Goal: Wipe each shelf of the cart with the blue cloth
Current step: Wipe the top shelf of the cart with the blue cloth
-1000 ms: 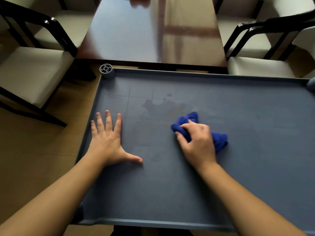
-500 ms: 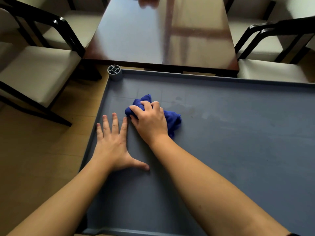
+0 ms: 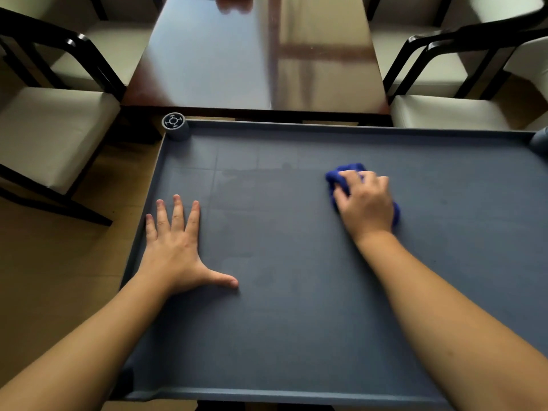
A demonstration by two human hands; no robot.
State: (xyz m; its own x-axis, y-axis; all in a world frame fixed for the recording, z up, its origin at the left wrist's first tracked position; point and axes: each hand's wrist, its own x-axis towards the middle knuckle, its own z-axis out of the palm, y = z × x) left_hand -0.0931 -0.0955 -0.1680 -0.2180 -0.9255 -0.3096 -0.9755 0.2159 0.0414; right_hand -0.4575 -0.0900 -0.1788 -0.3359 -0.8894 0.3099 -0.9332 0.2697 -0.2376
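Observation:
The cart's grey top shelf [image 3: 296, 336] fills the lower part of the view, with a raised rim all round. A bunched blue cloth [image 3: 345, 173] lies on the shelf right of centre, pressed flat under my right hand [image 3: 366, 203], which grips it. My left hand [image 3: 178, 247] rests flat on the shelf by its left rim, fingers spread, holding nothing. A faint damp streak shows on the shelf surface between the hands. The lower shelves are hidden under the top one.
A glossy dark wooden table [image 3: 258, 54] stands just beyond the cart's far rim. Black-framed chairs with cream seats flank it on the left [image 3: 50, 129] and right [image 3: 450, 111]. A round post socket [image 3: 174, 122] sits at the cart's far left corner. Wooden floor lies to the left.
My right hand swept the blue cloth left to the far left part of the shelf, then back right past the middle. My left hand stayed flat in place.

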